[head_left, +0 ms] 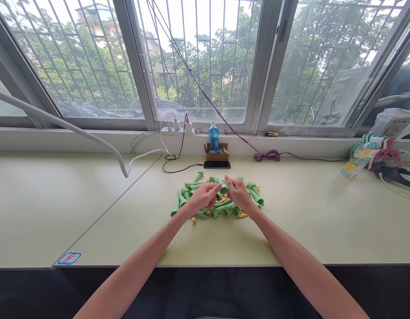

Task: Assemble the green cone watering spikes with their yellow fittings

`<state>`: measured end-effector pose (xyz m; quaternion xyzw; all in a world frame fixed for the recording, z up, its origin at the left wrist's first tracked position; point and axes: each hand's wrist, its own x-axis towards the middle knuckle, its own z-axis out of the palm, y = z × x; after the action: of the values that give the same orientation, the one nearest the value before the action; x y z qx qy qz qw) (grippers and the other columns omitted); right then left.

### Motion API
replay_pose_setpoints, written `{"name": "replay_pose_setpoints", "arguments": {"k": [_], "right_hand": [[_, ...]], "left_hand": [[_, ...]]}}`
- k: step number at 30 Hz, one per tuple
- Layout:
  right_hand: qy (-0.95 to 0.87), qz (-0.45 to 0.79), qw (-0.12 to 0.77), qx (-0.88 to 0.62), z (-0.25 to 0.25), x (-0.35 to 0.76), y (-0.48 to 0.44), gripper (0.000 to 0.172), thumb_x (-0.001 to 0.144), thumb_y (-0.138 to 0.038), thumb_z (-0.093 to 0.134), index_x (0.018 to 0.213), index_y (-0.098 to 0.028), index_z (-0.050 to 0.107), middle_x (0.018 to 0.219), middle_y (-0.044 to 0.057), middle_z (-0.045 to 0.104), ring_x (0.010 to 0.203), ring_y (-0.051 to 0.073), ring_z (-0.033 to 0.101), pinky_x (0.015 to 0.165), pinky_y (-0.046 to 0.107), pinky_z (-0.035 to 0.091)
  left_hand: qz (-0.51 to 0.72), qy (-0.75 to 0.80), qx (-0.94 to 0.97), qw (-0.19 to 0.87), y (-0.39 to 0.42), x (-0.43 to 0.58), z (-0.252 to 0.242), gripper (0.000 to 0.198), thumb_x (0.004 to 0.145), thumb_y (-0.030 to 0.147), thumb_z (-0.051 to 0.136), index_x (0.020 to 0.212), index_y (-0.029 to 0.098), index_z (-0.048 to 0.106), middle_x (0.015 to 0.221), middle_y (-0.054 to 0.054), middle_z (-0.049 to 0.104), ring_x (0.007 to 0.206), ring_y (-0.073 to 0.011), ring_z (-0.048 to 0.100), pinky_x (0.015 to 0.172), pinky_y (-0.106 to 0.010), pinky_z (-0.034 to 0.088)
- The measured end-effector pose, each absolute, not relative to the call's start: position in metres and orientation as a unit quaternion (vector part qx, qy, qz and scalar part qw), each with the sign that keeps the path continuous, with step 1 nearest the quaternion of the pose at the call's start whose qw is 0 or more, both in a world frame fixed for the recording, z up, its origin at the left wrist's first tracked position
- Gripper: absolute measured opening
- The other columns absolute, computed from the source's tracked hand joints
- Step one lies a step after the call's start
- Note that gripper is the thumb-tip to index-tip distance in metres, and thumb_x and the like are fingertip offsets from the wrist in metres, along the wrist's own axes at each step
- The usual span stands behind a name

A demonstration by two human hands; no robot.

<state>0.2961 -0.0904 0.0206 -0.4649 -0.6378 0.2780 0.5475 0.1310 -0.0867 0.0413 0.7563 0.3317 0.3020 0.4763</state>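
Bare forearms point(140, 268), left grip point(205, 196), right grip point(238, 194), fingers curled, cannot tell on what, green cones point(226, 211) beneath and around

The cones point(226, 210) are plain light green, the small pieces point(224, 199) among them yellow-orange. The table point(324, 217) is pale yellow-green. Far off, a bottle point(214, 138) shows bright blue, its box point(217, 157) brown, the phone point(217, 165) black. Near left, a sticker point(69, 258) has a blue border around a pinkish-red mark.
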Motion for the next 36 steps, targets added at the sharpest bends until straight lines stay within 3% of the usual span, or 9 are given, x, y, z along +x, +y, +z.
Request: {"name": "replay_pose_setpoints", "arguments": {"k": [5, 11, 16, 20, 24, 28, 31, 36], "right_hand": [[-0.634, 0.291, 0.539, -0.472, 0.021, 0.296, -0.089, 0.05, 0.091, -0.055, 0.043, 0.056, -0.023, 0.027, 0.045, -0.006, 0.023, 0.04, 0.009, 0.03, 0.041, 0.025, 0.025], [-0.637, 0.296, 0.53, -0.476, 0.018, 0.298, -0.086, 0.052, 0.09, -0.056, 0.04, 0.052, -0.023, 0.029, 0.04, -0.005, 0.026, 0.039, 0.01, 0.031, 0.041, 0.026, 0.027], [-0.646, 0.304, 0.506, -0.485, 0.014, 0.299, -0.083, 0.056, 0.092, -0.055, 0.038, 0.047, -0.023, 0.03, 0.036, -0.004, 0.031, 0.036, 0.01, 0.03, 0.039, 0.026, 0.026], [-0.632, 0.312, 0.522, -0.481, 0.013, 0.298, -0.082, 0.056, 0.091, -0.056, 0.04, 0.048, -0.023, 0.03, 0.036, -0.004, 0.032, 0.035, 0.01, 0.031, 0.039, 0.027, 0.026], [-0.595, 0.277, 0.575, -0.488, 0.015, 0.299, -0.082, 0.056, 0.092, -0.06, 0.039, 0.05, -0.023, 0.031, 0.037, -0.003, 0.036, 0.036, 0.011, 0.034, 0.04, 0.027, 0.027], [-0.607, 0.222, 0.585, -0.49, 0.019, 0.301, -0.084, 0.057, 0.093, -0.06, 0.037, 0.052, -0.022, 0.033, 0.041, -0.004, 0.037, 0.04, 0.01, 0.035, 0.044, 0.026, 0.029], [-0.653, 0.2, 0.556, -0.474, 0.019, 0.298, -0.087, 0.058, 0.094, -0.059, 0.037, 0.051, -0.021, 0.034, 0.043, -0.003, 0.037, 0.043, 0.01, 0.035, 0.046, 0.026, 0.03], [-0.666, 0.218, 0.543, -0.463, 0.016, 0.293, -0.09, 0.057, 0.095, -0.057, 0.035, 0.05, -0.021, 0.034, 0.043, -0.003, 0.035, 0.043, 0.01, 0.034, 0.046, 0.026, 0.03]], "left_hand": [[0.308, 0.352, 0.788, 0.401, -0.089, 0.131, 0.041, 0.04, 0.089, 0.056, 0.049, 0.082, 0.018, 0.054, 0.045, 0.006, 0.046, 0.037, -0.0099, 0.044, 0.041, -0.021, 0.032], [0.342, 0.327, 0.83, 0.294, -0.087, 0.133, 0.036, 0.032, 0.089, 0.046, 0.053, 0.097, 0.017, 0.062, 0.085, -0.002, 0.059, 0.045, -0.006, 0.041, 0.046, -0.023, 0.035], [0.356, 0.298, 0.866, 0.187, -0.081, 0.131, 0.028, 0.024, 0.091, 0.035, 0.052, 0.104, 0.02, 0.065, 0.09, -0.005, 0.058, 0.058, -0.0098, 0.044, 0.056, -0.023, 0.039], [0.381, 0.307, 0.858, 0.155, -0.08, 0.133, 0.026, 0.024, 0.092, 0.033, 0.053, 0.107, 0.021, 0.065, 0.106, -0.007, 0.06, 0.055, -0.0076, 0.043, 0.058, -0.024, 0.041], [0.43, 0.363, 0.798, 0.214, -0.082, 0.136, 0.031, 0.035, 0.089, 0.046, 0.055, 0.108, 0.018, 0.064, 0.108, -0.008, 0.062, 0.049, -0.006, 0.044, 0.052, -0.023, 0.042], [0.372, 0.398, 0.739, 0.397, -0.084, 0.136, 0.037, 0.053, 0.088, 0.061, 0.047, 0.08, 0.012, 0.065, 0.074, -0.005, 0.066, 0.037, -0.0064, 0.043, 0.036, -0.021, 0.031], [0.321, 0.38, 0.702, 0.509, -0.084, 0.135, 0.038, 0.06, 0.087, 0.066, 0.044, 0.078, 0.011, 0.066, 0.069, -0.006, 0.066, 0.034, -0.0061, 0.041, 0.032, -0.021, 0.026], [0.312, 0.388, 0.682, 0.536, -0.085, 0.133, 0.04, 0.061, 0.083, 0.068, 0.049, 0.076, 0.01, 0.066, 0.052, -0.002, 0.059, 0.031, -0.0043, 0.034, 0.032, -0.02, 0.021]]}}
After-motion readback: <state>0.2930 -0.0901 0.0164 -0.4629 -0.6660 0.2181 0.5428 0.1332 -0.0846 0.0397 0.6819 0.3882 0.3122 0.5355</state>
